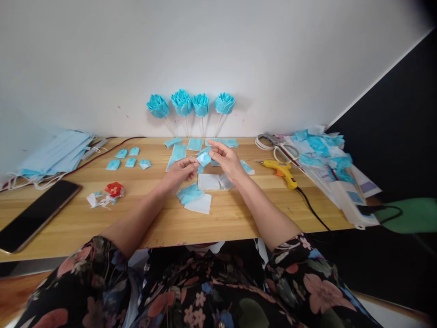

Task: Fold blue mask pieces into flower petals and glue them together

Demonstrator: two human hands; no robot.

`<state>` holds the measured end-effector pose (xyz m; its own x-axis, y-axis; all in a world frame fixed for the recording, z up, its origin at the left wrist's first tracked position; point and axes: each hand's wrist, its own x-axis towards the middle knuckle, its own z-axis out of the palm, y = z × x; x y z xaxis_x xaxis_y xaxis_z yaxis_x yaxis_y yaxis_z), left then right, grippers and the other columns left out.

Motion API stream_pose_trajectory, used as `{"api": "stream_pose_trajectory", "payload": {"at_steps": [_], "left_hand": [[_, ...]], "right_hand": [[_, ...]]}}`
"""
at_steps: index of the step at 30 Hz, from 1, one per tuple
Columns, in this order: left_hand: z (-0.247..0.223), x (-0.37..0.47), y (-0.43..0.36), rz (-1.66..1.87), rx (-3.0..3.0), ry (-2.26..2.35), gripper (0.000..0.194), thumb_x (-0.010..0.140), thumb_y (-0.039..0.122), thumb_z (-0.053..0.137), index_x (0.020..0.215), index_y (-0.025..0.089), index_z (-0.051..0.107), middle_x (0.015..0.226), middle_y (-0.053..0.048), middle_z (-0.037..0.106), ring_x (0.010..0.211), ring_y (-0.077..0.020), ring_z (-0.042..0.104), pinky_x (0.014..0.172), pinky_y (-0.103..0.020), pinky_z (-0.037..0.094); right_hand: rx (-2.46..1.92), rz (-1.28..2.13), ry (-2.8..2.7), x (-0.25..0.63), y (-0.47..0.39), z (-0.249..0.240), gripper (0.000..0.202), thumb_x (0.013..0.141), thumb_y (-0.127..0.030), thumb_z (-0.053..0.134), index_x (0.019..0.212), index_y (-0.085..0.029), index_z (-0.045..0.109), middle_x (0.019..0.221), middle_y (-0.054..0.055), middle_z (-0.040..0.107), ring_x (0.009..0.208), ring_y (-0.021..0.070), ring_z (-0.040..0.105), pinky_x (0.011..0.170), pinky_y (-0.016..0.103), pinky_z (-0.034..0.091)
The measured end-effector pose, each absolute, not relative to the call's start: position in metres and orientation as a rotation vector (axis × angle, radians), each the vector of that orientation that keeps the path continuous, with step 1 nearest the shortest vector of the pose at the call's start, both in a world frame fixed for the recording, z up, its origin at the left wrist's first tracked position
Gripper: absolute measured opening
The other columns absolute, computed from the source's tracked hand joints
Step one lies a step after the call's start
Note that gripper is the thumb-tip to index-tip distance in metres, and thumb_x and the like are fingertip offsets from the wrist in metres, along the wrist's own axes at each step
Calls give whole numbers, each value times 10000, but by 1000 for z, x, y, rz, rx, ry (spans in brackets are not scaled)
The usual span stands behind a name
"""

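Observation:
Between my two hands, above the middle of the table, is a small folded piece of blue-and-white mask fabric (204,159). My left hand (183,172) pinches its left corner, and my right hand (226,159) grips its right side between thumb and fingers. Under and around my hands lie cut blue and white fabric pieces, among them a white rectangle (209,181) and a blue strip (177,155). To the left sit several small folded blue petals (130,162). Several blue fabric flowers (180,102) on thin sticks lean against the wall behind.
A yellow glue gun (282,172) with a black cord lies right of my hands, near scissors (287,150) and white tape (264,141). Blue scraps (321,146) and a power strip (351,202) are far right. Stacked masks (58,150), a phone (39,214) and a red scrap (114,189) lie left.

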<state>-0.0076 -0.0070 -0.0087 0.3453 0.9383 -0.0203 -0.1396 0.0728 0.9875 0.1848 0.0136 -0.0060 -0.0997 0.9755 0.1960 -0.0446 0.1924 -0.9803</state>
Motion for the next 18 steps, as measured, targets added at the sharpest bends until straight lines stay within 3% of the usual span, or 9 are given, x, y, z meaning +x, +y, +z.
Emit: {"api": "stream_pose_trajectory", "payload": {"at_steps": [13, 18], "left_hand": [[-15, -10, -4, 1006, 1260, 903, 295, 757, 434, 765, 806, 168, 647, 574, 48, 522, 494, -67, 413, 496, -223, 305], [-15, -9, -4, 1019, 1280, 901, 307, 740, 436, 770, 770, 174, 614, 561, 56, 506, 486, -68, 398, 496, -230, 294]], "right_hand": [[-986, 1192, -1353, 184, 10, -5, 510, 750, -432, 748, 1218, -238, 689, 819, -11, 632, 738, 152, 563, 720, 315, 474], [-950, 1202, -1375, 182, 9, -4, 511, 753, -426, 750, 1216, -220, 687, 815, -15, 649, 782, 157, 594, 828, 336, 487]]}}
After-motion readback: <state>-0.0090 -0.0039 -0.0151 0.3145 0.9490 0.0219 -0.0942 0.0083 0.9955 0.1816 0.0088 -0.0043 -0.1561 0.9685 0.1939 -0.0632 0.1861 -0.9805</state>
